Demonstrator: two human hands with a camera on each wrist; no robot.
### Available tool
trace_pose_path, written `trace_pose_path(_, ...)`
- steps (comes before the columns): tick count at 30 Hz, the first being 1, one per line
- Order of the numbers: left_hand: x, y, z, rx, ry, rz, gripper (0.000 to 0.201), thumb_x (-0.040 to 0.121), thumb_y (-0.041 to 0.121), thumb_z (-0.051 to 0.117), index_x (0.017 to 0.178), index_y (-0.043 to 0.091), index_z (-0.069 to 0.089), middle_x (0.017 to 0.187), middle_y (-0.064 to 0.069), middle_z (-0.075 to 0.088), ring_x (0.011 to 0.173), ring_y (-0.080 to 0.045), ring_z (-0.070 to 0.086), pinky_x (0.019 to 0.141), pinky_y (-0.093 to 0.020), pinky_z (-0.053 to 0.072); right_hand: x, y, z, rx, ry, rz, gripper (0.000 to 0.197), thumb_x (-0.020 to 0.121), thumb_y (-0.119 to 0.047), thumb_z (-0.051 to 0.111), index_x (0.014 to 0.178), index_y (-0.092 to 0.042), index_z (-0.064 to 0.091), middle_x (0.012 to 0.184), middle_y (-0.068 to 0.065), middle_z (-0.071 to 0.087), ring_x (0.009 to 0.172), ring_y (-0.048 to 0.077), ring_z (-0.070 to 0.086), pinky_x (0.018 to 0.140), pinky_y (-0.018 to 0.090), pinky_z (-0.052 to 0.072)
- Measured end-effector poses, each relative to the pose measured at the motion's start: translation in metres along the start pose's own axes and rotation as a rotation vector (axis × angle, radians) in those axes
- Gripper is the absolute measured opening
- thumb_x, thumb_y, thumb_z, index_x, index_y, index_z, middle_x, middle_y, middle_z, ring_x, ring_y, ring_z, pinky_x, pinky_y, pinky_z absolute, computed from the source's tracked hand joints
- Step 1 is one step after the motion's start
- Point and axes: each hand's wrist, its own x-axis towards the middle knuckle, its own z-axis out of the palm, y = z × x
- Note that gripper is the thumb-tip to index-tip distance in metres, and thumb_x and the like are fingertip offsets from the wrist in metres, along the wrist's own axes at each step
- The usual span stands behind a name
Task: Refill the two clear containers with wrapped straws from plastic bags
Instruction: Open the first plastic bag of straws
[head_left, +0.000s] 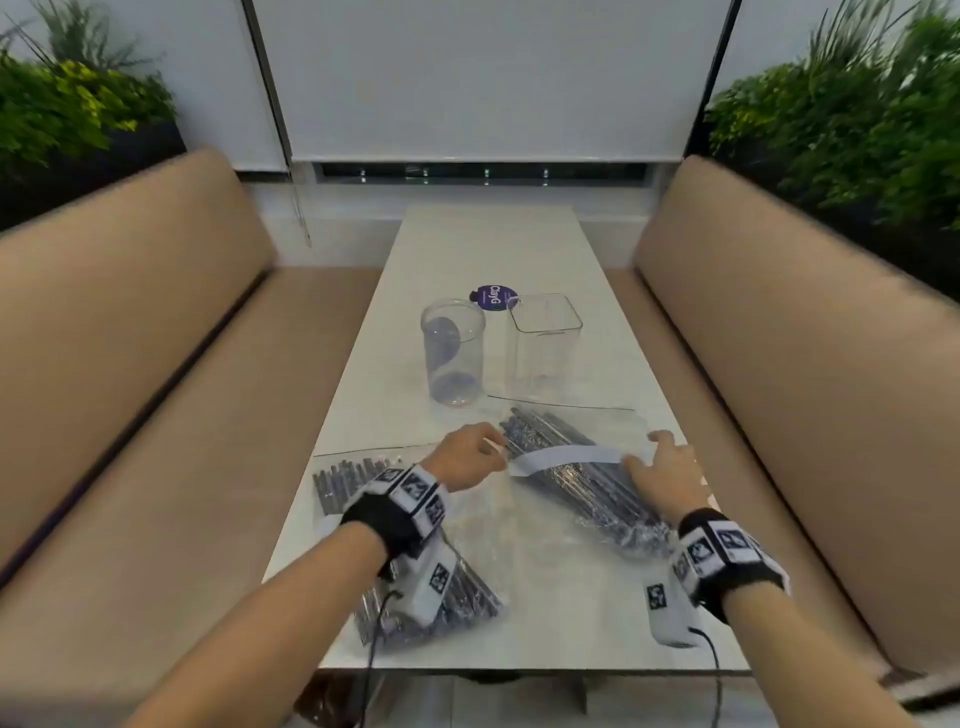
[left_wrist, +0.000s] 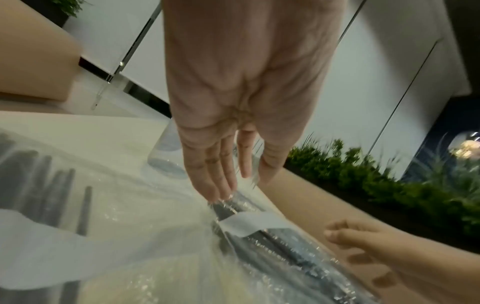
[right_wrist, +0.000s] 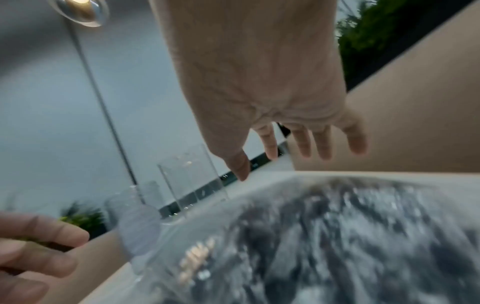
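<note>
Two empty clear containers stand mid-table: a round container (head_left: 454, 353) and, to its right, a square container (head_left: 543, 348) (right_wrist: 189, 179). In front of them lies a clear plastic bag of dark wrapped straws (head_left: 587, 488) (left_wrist: 272, 246) (right_wrist: 337, 236) with a white band (head_left: 566, 456) across it. My left hand (head_left: 467, 457) (left_wrist: 223, 174) has straight fingers, their tips touching the bag's left edge by the band's end. My right hand (head_left: 662, 467) (right_wrist: 285, 133) is spread over the bag's right side and grips nothing. A second bag of straws (head_left: 343, 480) (left_wrist: 52, 185) lies under my left forearm.
A purple round disc marked ClayG (head_left: 492, 298) lies behind the containers. The narrow white table (head_left: 488, 234) runs between two beige benches (head_left: 130, 338) (head_left: 779, 338). Plants stand behind both benches, and a window blind (head_left: 488, 78) hangs at the far end.
</note>
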Motion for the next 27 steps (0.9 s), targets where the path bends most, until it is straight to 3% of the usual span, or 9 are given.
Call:
trace_pose_path(3,0.015,0.009,0.017,0.156,-0.007,-0.068,0.044,0.094,0.019,0.059,0.133,0.004,0.048,0.135,-0.018,0.056,0.122,-0.032,0.054,0.097,-0.034,0.043,0.004,-0.002,0.007,-0.002,-0.082,0.153,0.089,0.077,-0.063,0.062,0.146,-0.02,0.025,0.146,0.024,0.034,0.134,0.045,0.034,0.109,0.06,0.025)
trace_pose_path(6,0.02,0.009,0.031,0.279,-0.051,-0.088,0.048,0.096,0.02,0.055,0.138,0.0,0.042,0.138,-0.021,0.053,0.126,-0.034,0.051,0.098,-0.033,0.041,0.011,0.0,0.022,0.102,-0.165,0.189,0.125,0.05,-0.078,0.068,0.147,-0.019,0.018,0.144,0.022,0.041,0.13,0.045,0.042,0.108,0.058,0.033)
trace_pose_path(8,0.023,0.004,0.036,0.3,-0.067,-0.083,0.05,0.096,0.02,0.055,0.14,0.0,0.04,0.139,-0.022,0.053,0.126,-0.035,0.052,0.098,-0.034,0.041,0.015,0.001,0.029,0.188,-0.147,0.214,0.131,0.036,-0.073,0.072,0.142,-0.014,0.023,0.134,0.019,0.053,0.122,0.041,0.051,0.104,0.055,0.04)
trace_pose_path(11,0.023,0.0,0.037,0.263,-0.061,-0.082,0.053,0.097,0.02,0.055,0.142,0.0,0.036,0.138,-0.022,0.053,0.125,-0.035,0.052,0.096,-0.033,0.042,0.013,-0.001,0.025,0.345,-0.101,0.218,0.093,0.053,-0.046,0.086,0.124,-0.002,0.045,0.116,0.017,0.062,0.102,0.034,0.06,0.093,0.046,0.049)
trace_pose_path(13,0.023,0.0,0.026,0.252,-0.034,-0.03,0.055,0.096,0.018,0.056,0.143,0.001,0.033,0.14,-0.021,0.051,0.126,-0.034,0.051,0.099,-0.033,0.041,0.01,0.002,0.018,0.436,-0.07,0.19,0.047,0.066,-0.023,0.085,0.1,-0.001,0.061,0.1,0.017,0.069,0.084,0.03,0.063,0.078,0.04,0.055)
trace_pose_path(15,0.026,0.001,0.003,0.28,0.022,0.035,0.058,0.096,0.02,0.057,0.145,0.003,0.033,0.145,-0.02,0.046,0.129,-0.033,0.049,0.106,-0.036,0.039,0.005,0.007,0.008,0.508,-0.058,0.135,0.021,0.071,-0.007,0.08,0.088,-0.003,0.069,0.083,0.013,0.071,0.069,0.024,0.062,0.065,0.035,0.054)
trace_pose_path(20,0.021,0.036,-0.058,0.304,0.211,0.261,0.048,0.095,0.031,0.058,0.136,0.009,0.049,0.141,-0.014,0.05,0.127,-0.029,0.05,0.104,-0.037,0.039,-0.018,0.007,-0.036,0.558,-0.14,-0.255,0.025,0.074,0.003,0.077,0.089,-0.018,0.074,0.087,0.003,0.073,0.073,0.009,0.064,0.062,0.015,0.052)
trace_pose_path(23,0.008,0.066,-0.073,0.381,0.108,0.319,0.054,0.091,0.044,0.061,0.136,0.014,0.051,0.139,-0.009,0.053,0.126,-0.025,0.051,0.102,-0.035,0.041,-0.028,-0.005,-0.061,0.501,-0.179,-0.421,0.03,0.071,-0.001,0.082,0.083,-0.028,0.077,0.088,-0.007,0.077,0.082,0.002,0.069,0.071,0.015,0.053)
trace_pose_path(27,-0.009,0.087,-0.07,0.25,-0.009,0.385,0.035,0.089,0.034,0.068,0.119,0.017,0.063,0.101,-0.002,0.07,0.087,-0.016,0.068,0.071,-0.017,0.052,-0.035,-0.026,-0.083,0.45,-0.24,-0.549,0.03,0.071,-0.003,0.082,0.085,-0.028,0.078,0.089,-0.008,0.079,0.085,0.0,0.07,0.072,0.012,0.05)
